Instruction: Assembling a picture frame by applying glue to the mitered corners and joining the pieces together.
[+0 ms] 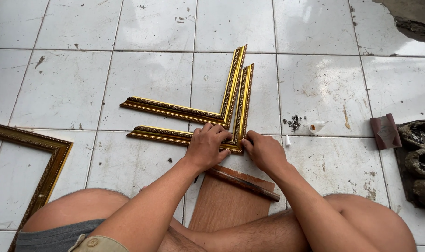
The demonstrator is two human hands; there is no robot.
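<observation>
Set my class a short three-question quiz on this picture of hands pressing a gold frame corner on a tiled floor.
1. True or false: both hands press the near frame corner.
2. How many gold L-shaped pieces lie side by side ahead of the person?
3. What lies right of the right hand: A) small white bottle, B) hammer, C) saw?

Key:
1. True; the left hand is there too.
2. Two; the far L-shaped piece lies behind.
3. A.

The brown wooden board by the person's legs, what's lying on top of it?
A dark narrow rod lies across the brown wooden board near its far edge. The board's near end is covered by the person's legs, so anything there cannot be seen.
</observation>
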